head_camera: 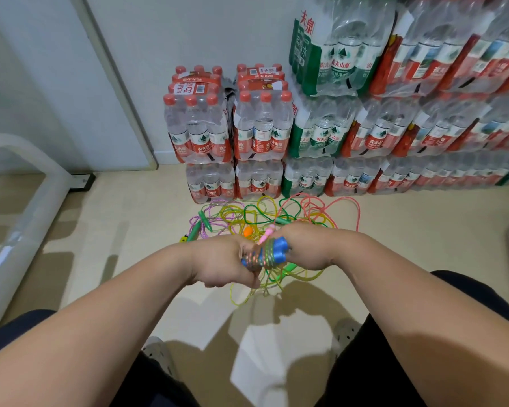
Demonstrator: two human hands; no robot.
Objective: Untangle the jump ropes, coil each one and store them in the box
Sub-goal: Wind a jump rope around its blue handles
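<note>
Two blue rope handles (277, 248) lie side by side with a translucent cord wound around them. My left hand (227, 262) grips the lower end of the bundle. My right hand (306, 248) curls round its upper end from the right. A pink handle (267, 234) pokes up just above the bundle. Loose yellow-green cord (247, 295) hangs below my hands to the floor. Beyond them lies a tangle of ropes (256, 212) in purple, yellow, green and pink, with a green handle (195, 232) at its left. No box is in view.
Shrink-wrapped packs of water bottles (259, 133) are stacked against the wall behind the tangle and rise higher to the right. A white padded frame (27, 207) stands at the left. My knees and shoes (159, 356) are at the bottom, on a beige floor.
</note>
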